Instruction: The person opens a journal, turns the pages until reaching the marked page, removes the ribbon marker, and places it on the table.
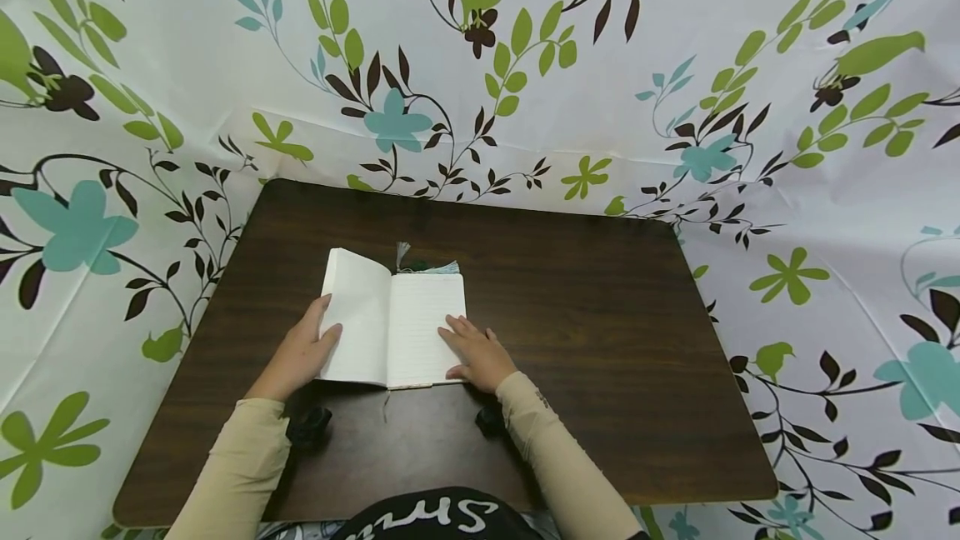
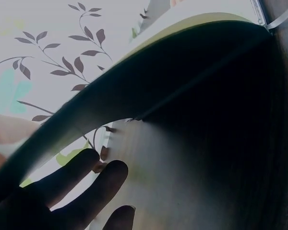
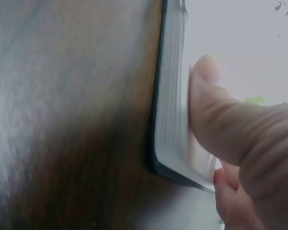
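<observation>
1. Background: one patterned cloth (image 1: 615,115), printed with leaves, birds and flowers, surrounds one dark wood-grain table (image 1: 600,332).
2. Left arm: one beige sleeve (image 1: 236,461) extends over the near table edge. One dark device (image 1: 308,428) sits at the wrist.
3. Left hand (image 1: 296,354): it grips the left edge of the notebook, thumb on the page side. The left wrist view shows three fingers (image 2: 105,187) under the cover, fairly straight and spaced apart.
4. Notebook (image 1: 427,327): one unit, lying open on the table, left of the table's centre, between the two hands. Two pale pages face up; the right page is ruled. The left half is raised in a curve; the right half lies flat.
5. Notebook attachments: one tassel (image 1: 402,253) and one teal fringe (image 1: 446,268) project at the top edge; one thin cord (image 1: 386,408) projects at the bottom.
6. Headwear: one black cap (image 1: 442,515) with white lettering, bottom of the head view.
7. Right hand (image 1: 482,357): it rests on the right page's outer edge, fingers extended and moderately spread, thumb near the lower corner.
8. Right arm: one second beige sleeve (image 1: 558,440), one second dark device (image 1: 491,421).
</observation>
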Available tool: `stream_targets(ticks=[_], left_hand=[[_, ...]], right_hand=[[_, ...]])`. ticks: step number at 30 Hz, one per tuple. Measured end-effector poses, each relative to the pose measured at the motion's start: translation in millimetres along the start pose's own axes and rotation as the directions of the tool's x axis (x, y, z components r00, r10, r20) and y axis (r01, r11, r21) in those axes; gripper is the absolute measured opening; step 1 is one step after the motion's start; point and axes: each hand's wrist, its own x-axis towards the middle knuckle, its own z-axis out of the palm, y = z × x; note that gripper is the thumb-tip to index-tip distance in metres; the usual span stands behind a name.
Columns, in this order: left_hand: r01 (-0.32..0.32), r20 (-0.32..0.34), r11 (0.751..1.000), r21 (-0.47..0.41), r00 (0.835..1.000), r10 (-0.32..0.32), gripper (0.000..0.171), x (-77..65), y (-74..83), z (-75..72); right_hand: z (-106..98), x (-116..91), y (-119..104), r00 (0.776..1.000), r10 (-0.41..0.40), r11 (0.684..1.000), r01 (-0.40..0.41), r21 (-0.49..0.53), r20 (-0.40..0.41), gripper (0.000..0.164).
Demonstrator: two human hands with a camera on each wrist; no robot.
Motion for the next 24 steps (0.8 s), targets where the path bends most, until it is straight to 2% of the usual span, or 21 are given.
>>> stream_targets(ticks=[6, 15, 24], left_hand=[[0.010, 0.002, 1.000, 0.004, 1.000, -0.010, 0.065, -2.4, -1.9, 0.6], [0.016, 0.006, 1.000, -0.009, 1.000, -0.016, 0.066, -5.9, -3.3, 1.8], [0.001, 0.011, 1.000, 0.031, 1.000, -0.001, 0.066, -5.6, -3.1, -1.4]], right_hand=[[-0.7, -1.3, 2.3, 1.000, -0.018, 0.998, 0.018, 0.056, -0.004, 0.083], [2.4, -1.2, 2.2, 1.000, -0.001, 0.999, 0.001, 0.036, -0.001, 0.083], [2.3, -2.5, 1.4, 1.000, 0.002, 0.999, -0.001, 0.051, -0.004, 0.082]])
